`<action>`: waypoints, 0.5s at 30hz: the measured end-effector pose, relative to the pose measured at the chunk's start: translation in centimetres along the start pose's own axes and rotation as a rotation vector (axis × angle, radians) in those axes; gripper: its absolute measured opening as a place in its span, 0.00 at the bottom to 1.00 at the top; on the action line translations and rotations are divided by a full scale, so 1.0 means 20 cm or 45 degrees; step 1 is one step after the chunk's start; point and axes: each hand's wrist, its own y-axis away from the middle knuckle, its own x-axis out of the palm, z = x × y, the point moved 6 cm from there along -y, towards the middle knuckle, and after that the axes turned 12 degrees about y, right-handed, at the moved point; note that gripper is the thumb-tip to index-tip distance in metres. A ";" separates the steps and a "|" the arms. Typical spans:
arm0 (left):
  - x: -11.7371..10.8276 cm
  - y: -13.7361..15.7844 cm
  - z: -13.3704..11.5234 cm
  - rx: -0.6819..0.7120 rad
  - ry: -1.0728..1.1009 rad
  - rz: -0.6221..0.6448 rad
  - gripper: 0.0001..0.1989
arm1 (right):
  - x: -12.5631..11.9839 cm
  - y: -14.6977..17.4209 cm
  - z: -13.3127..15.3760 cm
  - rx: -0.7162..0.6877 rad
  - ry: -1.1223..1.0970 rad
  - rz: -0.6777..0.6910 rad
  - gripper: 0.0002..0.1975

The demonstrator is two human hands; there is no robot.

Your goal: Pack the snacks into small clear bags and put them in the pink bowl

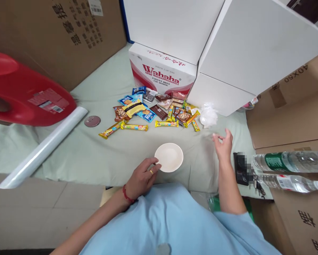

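Through the head view I see two hands, well apart. The left hand [144, 176] pinches the left rim of the dish [170, 157], which rests on the green cloth [127, 154]; the right hand [224, 146], apparently unladen, hangs right of the dish, fingers parted. Beyond the dish lie wrapped snacks [159, 112] and, farther right, a plastic bag [208, 115]. I judge that one-sided pressure on the rim could tip the dish, loose cloth could rock it, and a low forward sweep could scatter the snacks.

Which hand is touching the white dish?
The left hand, with the gold ring and red bracelet: it touches the dish's rim. The right hand is well apart from it.
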 end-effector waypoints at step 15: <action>0.04 -0.18 0.00 -0.116 0.285 0.079 0.11 | -0.51 0.21 0.04 -0.209 0.482 -0.179 0.09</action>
